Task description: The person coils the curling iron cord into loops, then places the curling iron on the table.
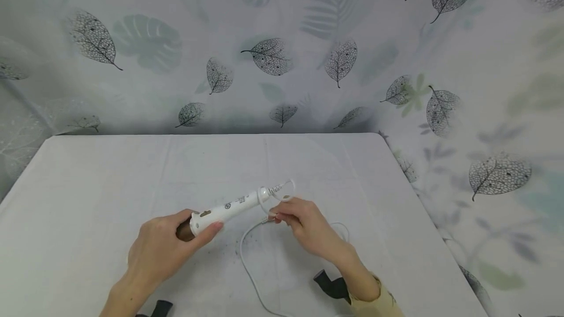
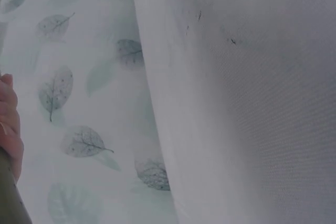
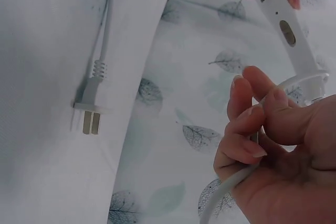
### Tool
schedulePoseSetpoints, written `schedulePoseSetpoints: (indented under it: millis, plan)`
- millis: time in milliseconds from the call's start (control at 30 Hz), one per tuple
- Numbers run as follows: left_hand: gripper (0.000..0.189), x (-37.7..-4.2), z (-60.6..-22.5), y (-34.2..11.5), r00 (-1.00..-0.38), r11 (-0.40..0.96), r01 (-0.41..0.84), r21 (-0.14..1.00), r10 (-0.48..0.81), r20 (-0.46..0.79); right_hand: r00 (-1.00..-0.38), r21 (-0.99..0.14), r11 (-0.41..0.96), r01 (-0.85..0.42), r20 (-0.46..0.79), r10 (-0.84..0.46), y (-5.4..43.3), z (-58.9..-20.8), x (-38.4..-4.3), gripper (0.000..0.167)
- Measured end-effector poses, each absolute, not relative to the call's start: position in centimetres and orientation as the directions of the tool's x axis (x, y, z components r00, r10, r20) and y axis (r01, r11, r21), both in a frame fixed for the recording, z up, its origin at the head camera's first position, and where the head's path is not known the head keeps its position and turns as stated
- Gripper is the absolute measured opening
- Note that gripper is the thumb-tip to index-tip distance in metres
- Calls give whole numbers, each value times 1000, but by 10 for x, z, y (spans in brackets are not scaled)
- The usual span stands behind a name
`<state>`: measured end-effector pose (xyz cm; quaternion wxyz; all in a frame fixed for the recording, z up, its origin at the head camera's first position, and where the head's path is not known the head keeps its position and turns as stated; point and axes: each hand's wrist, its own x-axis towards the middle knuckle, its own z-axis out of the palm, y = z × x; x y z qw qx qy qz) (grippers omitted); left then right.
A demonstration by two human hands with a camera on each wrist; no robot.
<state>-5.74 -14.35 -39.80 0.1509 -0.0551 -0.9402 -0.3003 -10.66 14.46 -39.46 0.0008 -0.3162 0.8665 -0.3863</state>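
A white, stick-shaped corded appliance (image 1: 231,207) is held above the table, slanting up to the right. My left hand (image 1: 160,243) grips its lower left end, thumb along the near side; a brown part shows there. My right hand (image 1: 310,226) pinches the white cord (image 1: 251,273) near the appliance's other end, where the cord loops around the handle. In the right wrist view, thumb and curled fingers hold the cord, and an oval brownish button (image 3: 287,33) shows on the appliance. Fingers (image 2: 9,119) appear at the left wrist view's edge; whose hand is unclear.
A white cloth covers the table (image 1: 110,175). The cord's two-pin plug (image 3: 92,108) lies on it in the right wrist view. Leaf-patterned curtain (image 1: 273,23) hangs behind and to the right. Black wrist devices (image 1: 332,285) sit by both forearms.
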Motion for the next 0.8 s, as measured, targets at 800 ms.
schedulePoseSetpoints:
  millis: [800]
  plan:
    - [26,-56,-402,-148,-879,665,474,577,325,349,-811,-649,535,-540,234,-536,146,-399,-112,9]
